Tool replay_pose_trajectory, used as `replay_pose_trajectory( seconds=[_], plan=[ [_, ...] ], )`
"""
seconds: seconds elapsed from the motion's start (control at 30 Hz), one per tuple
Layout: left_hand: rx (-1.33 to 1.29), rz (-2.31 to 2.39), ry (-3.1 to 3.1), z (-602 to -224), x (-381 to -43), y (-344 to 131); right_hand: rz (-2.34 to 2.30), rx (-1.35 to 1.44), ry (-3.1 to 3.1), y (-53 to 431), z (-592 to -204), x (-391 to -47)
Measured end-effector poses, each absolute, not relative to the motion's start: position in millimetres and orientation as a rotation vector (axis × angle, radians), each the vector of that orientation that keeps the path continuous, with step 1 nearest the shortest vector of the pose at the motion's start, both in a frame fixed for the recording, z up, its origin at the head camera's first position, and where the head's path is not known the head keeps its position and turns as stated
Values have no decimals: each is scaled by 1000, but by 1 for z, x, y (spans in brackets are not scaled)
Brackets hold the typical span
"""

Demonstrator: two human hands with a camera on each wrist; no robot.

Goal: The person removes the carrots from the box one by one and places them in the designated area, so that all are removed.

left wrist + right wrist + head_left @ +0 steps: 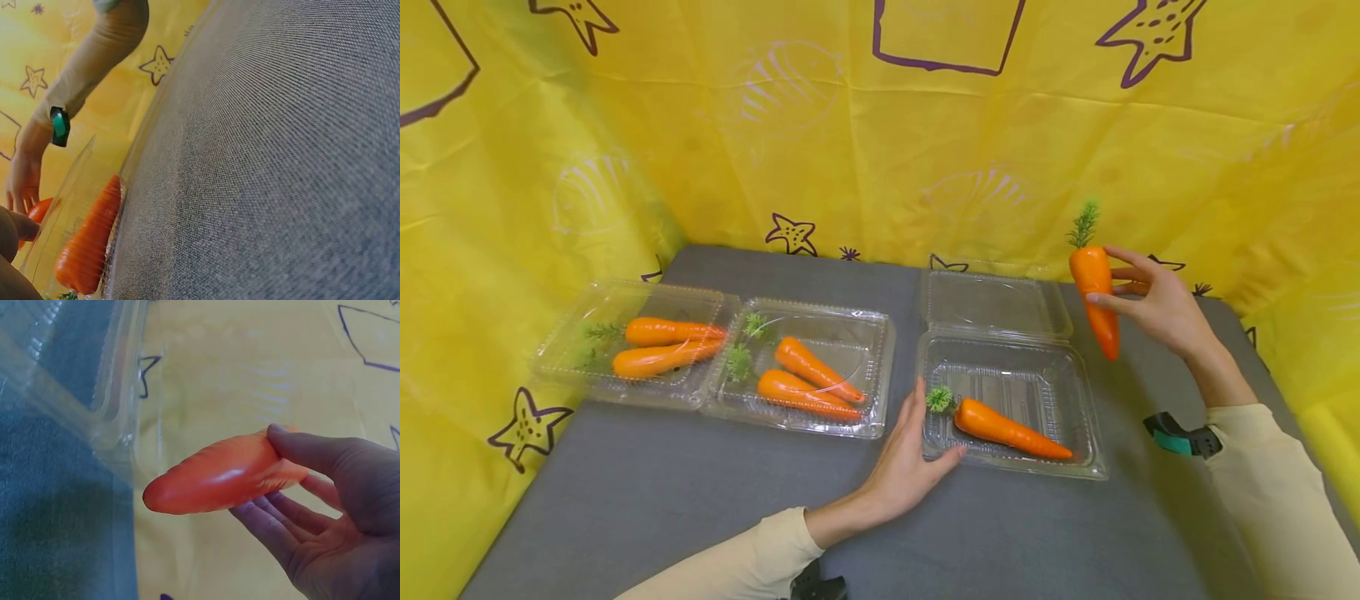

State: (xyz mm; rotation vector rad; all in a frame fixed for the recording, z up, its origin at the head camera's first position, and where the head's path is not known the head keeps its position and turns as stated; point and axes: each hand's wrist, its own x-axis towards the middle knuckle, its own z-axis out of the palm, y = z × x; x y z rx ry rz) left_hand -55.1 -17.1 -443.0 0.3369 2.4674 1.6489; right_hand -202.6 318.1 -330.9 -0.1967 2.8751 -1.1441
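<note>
So here's where I'm at, carrot-wise. Over on the left of the frame, the left box and the middle box sit with their edges touching or overlapping, two carrots in each, and both look closed to me, though with clear plastic I wouldn't swear the rims are snapped. I'd call those two done.

The one that looks unfinished is the open box, right of center. Its lid is flipped back toward the yellow cloth, and there's just one carrot lying inside, slanting across the lower part with its leafy tuft at the left wall. Going by the other two, I'd guess it's short one carrot and a lid closing.

That other carrot is up at the right of the frame, in my right hand. I've got it pinched around the thick part, thumb on one side and fingers on the other, greens up and tip pointing down. It's off the bench and beside the open box, not over it.

My left hand isn't gripping anything as far as I can tell: fingers pretty straight along the open box's left wall, thumb spread out toward the front rim. Looks like I'm just steadying it. The left wrist view barely catches those fingers, so no extra detail there.
</note>
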Motion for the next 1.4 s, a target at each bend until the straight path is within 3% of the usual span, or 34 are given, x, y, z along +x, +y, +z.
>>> replay_pose_trajectory(
  seconds=[0.73, 1.4],
  plan=[
    [328, 1641, 2465, -442, -57, -17, -1464, -75, 2711, 337, -371, -229],
    [318, 1656, 2458, -443, -56, -16, -1337, -25, 2677, 340, -402, -250]
  ],
)
